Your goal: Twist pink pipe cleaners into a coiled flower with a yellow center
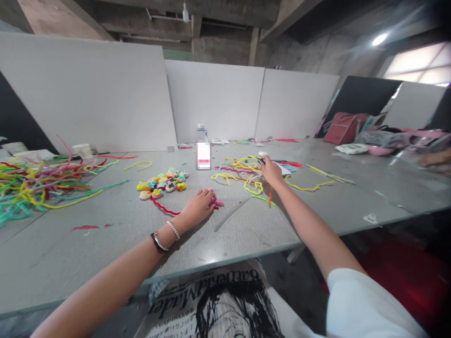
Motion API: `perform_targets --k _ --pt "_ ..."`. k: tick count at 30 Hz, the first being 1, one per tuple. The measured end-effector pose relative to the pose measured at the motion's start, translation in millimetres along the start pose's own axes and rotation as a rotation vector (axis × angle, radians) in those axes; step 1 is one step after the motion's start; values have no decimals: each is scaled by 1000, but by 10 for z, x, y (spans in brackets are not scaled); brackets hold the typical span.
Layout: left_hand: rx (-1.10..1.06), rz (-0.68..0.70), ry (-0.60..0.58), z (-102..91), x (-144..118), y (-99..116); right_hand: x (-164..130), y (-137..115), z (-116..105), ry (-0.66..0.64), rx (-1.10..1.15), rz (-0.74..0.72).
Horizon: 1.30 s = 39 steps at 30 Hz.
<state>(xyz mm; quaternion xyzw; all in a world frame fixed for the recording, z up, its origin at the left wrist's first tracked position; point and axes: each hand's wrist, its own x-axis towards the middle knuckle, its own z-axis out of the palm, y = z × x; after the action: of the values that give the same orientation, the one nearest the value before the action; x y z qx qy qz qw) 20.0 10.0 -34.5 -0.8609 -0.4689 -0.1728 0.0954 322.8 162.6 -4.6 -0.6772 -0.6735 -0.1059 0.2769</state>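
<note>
My left hand (199,206) rests on the table with its fingers curled over a pink coiled pipe cleaner (219,203); part of the pink piece is hidden under the fingers. A red pipe cleaner (164,207) runs out beside that hand, and a grey pipe cleaner (232,213) lies to its right. Farther out, my right hand (272,171) reaches to the loose heap of yellow and other coloured pipe cleaners (254,186). Its fingers are drawn together by something small and dark, too unclear to name. Left of centre sits a cluster of colourful pipe-cleaner flowers (162,183).
A big tangle of pipe cleaners (42,183) covers the table's left side. A clear bottle (201,134) stands before the white partition (214,101). Yellow strips (330,173) lie to the right. A pink bag (344,127) and another person's hand (437,158) are at far right.
</note>
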Motion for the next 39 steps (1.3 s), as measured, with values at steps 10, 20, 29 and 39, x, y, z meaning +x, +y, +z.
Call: perform_targets --k 10,20,29,39 --pt "-17 -7 -6 13 2 -10 65 194 130 46 112 36" --pt "-4 14 -6 2 2 -2 109 162 0 262 297 -230" --pt "-4 -3 -22 -16 6 9 92 134 -65 275 301 -193" --pt "-20 2 -14 -10 3 4 113 204 -1 236 259 -88"
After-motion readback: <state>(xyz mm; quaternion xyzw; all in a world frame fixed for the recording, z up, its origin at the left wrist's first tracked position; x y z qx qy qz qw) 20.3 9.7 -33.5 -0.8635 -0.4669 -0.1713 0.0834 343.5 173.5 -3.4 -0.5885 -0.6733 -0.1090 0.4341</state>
